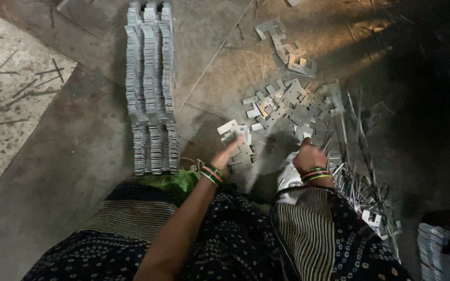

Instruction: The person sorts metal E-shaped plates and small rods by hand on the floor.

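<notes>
Sitting far left of hands, long stacked row of plates [151, 88]; left hand [224, 156] pinching small flat metal plates [235, 136]; right hand [308, 156] curled shut beside loose pile [287, 104], grip unclear; plates look thin, stiff, light, sharp-edged, best held by flat sides

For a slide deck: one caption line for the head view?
Seated on the floor, left hand and right hand sort loose metal stampings beside stacked rows.
</notes>
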